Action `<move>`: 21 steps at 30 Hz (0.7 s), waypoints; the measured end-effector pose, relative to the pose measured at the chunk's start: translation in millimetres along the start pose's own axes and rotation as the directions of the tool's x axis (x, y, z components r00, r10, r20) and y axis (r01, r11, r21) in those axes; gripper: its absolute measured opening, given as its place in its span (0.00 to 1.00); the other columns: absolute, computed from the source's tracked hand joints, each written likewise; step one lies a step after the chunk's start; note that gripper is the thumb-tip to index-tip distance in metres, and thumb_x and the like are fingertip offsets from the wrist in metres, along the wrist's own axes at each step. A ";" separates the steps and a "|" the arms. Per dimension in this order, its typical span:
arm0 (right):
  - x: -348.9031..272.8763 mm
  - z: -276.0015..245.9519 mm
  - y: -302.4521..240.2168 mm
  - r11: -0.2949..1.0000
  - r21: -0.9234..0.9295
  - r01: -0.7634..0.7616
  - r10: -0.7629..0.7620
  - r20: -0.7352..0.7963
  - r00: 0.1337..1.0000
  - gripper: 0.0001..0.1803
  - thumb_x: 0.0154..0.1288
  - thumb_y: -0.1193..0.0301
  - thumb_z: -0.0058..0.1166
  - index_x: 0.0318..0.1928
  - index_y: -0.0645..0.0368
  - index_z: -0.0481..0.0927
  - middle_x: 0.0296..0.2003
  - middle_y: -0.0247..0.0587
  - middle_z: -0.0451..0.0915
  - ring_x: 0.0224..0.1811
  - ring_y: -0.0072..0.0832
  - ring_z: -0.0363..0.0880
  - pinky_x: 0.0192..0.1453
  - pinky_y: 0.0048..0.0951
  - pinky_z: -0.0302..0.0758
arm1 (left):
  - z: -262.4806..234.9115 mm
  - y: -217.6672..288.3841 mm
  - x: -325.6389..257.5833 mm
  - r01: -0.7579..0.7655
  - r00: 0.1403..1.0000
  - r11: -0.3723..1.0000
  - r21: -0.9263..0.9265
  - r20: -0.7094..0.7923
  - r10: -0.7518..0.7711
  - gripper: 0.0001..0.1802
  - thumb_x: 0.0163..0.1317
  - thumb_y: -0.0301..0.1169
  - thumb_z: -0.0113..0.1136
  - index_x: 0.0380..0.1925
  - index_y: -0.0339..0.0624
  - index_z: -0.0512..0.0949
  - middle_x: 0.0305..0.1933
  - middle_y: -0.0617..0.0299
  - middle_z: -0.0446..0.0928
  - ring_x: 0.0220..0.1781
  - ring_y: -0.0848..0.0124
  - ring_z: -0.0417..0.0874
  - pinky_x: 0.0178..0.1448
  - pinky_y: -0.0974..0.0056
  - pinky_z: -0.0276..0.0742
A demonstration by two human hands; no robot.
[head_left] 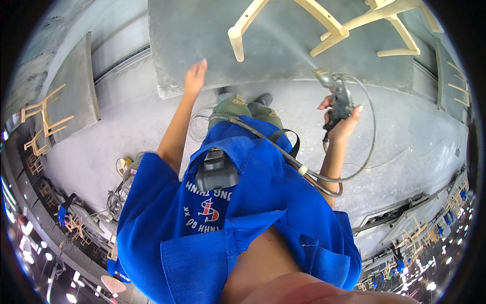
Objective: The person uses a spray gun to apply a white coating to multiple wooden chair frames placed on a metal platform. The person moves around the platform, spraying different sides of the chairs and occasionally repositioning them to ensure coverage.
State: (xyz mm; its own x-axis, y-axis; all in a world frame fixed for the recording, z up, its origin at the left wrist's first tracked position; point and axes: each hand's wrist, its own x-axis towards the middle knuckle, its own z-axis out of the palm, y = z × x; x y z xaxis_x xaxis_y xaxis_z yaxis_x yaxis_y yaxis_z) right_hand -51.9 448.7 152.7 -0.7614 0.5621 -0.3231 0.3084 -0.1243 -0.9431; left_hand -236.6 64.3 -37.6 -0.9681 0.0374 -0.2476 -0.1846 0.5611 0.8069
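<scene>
In my right hand (344, 124) is a dark spray gun (340, 96), its handle wrapped by my fingers. A pale mist (286, 43) fans from its nozzle toward the upper left, at a light wooden chair frame (248, 17). That frame lies on a large grey board (202, 40) ahead of me, with more wooden frame parts (385, 15) to its right. My left hand (196, 77) is raised over the board's near edge, left of the frame and apart from it. It holds nothing, and its fingers are loosely bent.
A hose (373, 126) loops from the gun past my right forearm and across my waist. Another board (76, 96) at the left has wooden frames (48, 114) beside it. Coiled hoses (115, 202) and a small yellow container (121, 164) are on the floor at left.
</scene>
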 end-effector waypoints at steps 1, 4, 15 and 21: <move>0.4 2.3 3.8 0.996 0.052 -0.075 0.071 0.068 0.995 0.54 0.69 0.27 0.18 0.54 0.66 0.79 0.27 0.43 0.81 0.23 0.26 0.78 0.18 0.21 0.60 | -10.9 -17.4 -37.3 0.144 0.978 0.989 0.044 0.146 -0.149 0.33 0.72 0.58 0.53 0.44 0.35 0.85 0.40 0.52 0.86 0.46 0.64 0.84 0.57 0.60 0.76; 7.2 11.7 36.3 0.915 0.307 -0.261 0.215 0.176 0.961 0.53 0.69 0.27 0.16 0.51 0.65 0.78 0.26 0.43 0.80 0.25 0.29 0.79 0.16 0.22 0.60 | -30.0 -42.1 -141.7 0.111 0.903 0.993 0.043 0.413 -0.118 0.30 0.72 0.56 0.53 0.43 0.36 0.83 0.47 0.50 0.85 0.53 0.64 0.82 0.61 0.60 0.74; 9.9 48.6 235.8 0.658 0.469 -0.589 0.666 0.002 0.746 0.49 0.68 0.26 0.18 0.44 0.58 0.79 0.22 0.36 0.76 0.24 0.34 0.78 0.20 0.27 0.61 | -77.4 -57.5 -218.2 0.143 0.790 0.964 0.224 0.561 -0.248 0.32 0.66 0.59 0.60 0.42 0.35 0.81 0.36 0.45 0.83 0.42 0.56 0.84 0.49 0.54 0.77; -45.0 126.3 244.8 0.943 -0.139 -0.303 0.311 0.034 0.950 0.34 0.71 0.36 0.45 0.39 0.59 0.80 0.23 0.34 0.78 0.22 0.26 0.80 0.21 0.28 0.68 | -128.2 -117.1 -232.0 0.186 0.826 0.974 0.129 0.516 -0.227 0.34 0.67 0.61 0.57 0.42 0.35 0.81 0.39 0.42 0.83 0.44 0.52 0.84 0.51 0.52 0.77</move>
State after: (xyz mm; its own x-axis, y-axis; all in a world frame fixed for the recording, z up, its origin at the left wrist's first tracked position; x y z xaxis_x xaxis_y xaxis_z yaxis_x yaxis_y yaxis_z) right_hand -14.1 289.7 -73.6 -0.6468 0.4677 -0.6024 0.6009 -0.1739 -0.7802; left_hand -12.1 -116.1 -5.9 -0.6708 0.3303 -0.6640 -0.3384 0.6603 0.6704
